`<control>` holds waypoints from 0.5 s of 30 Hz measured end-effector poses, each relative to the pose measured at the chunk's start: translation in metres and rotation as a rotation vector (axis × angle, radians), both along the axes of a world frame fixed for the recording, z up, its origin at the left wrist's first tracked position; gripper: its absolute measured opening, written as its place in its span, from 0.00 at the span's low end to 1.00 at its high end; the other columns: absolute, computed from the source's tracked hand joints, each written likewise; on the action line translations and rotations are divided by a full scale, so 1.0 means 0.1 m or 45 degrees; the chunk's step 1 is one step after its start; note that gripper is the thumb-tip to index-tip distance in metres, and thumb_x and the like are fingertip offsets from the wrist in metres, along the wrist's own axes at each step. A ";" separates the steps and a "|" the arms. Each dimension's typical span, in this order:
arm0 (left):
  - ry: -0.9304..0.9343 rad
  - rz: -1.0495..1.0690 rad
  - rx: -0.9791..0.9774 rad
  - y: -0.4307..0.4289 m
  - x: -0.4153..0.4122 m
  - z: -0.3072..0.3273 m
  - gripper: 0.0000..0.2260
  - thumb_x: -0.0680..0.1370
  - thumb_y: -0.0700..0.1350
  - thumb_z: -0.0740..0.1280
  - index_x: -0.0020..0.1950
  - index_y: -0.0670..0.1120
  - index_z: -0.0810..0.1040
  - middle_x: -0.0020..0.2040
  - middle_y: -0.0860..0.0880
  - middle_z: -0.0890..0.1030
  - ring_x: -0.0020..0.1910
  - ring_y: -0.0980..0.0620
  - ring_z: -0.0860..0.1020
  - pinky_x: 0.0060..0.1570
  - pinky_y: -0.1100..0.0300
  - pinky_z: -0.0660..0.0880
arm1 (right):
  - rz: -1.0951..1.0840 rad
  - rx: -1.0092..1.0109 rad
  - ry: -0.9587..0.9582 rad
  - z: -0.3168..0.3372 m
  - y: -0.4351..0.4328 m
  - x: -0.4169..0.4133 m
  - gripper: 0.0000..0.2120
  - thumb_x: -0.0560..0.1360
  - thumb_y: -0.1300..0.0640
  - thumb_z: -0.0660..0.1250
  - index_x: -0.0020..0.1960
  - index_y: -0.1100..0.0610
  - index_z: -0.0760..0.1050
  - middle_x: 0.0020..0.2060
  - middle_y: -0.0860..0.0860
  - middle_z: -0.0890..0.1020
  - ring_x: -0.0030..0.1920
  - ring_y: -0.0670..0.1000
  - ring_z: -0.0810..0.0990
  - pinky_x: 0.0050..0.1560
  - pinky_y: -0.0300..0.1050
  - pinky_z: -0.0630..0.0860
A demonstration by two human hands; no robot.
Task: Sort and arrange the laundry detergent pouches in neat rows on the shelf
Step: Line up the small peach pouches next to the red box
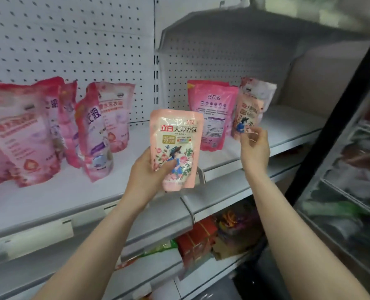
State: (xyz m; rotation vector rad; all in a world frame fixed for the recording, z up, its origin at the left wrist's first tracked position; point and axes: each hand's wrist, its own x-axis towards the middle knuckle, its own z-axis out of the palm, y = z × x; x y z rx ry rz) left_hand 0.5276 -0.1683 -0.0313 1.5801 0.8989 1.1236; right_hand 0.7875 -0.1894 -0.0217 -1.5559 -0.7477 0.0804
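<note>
1 floral pouch (175, 135) is being gripped by the left hand (149, 172) in front of the shelf (288, 124). Its twin (246, 113), standing there, is being pinched at a lower corner by the right hand (255, 148). Judged from this, both are best being squared face-forward, side by side.

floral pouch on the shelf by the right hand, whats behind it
A pale-topped pouch stands behind the floral pouch the right hand pinches; its lower part is covered.

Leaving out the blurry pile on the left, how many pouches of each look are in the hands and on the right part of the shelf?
Pale floral pouches: 2, the held pouch in the left hand and the shelf pouch pinched by the right hand
Deep pink pouch: 1
Whitish pouch behind: 1
Total: 4
</note>
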 end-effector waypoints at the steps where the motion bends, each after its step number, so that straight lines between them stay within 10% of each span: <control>1: -0.020 -0.005 -0.011 0.07 0.05 0.02 0.14 0.71 0.48 0.73 0.56 0.54 0.78 0.53 0.52 0.85 0.50 0.51 0.84 0.51 0.43 0.80 | -0.075 -0.037 -0.014 0.03 0.09 0.14 0.15 0.79 0.53 0.65 0.64 0.52 0.70 0.56 0.49 0.80 0.55 0.52 0.80 0.56 0.48 0.76; 15: -0.042 0.011 -0.030 0.80 0.41 -0.01 0.12 0.78 0.43 0.68 0.60 0.53 0.75 0.56 0.52 0.83 0.53 0.51 0.83 0.55 0.42 0.78 | -0.235 -0.269 0.147 0.02 1.06 1.00 0.15 0.80 0.51 0.61 0.63 0.56 0.76 0.56 0.56 0.82 0.56 0.59 0.81 0.52 0.47 0.75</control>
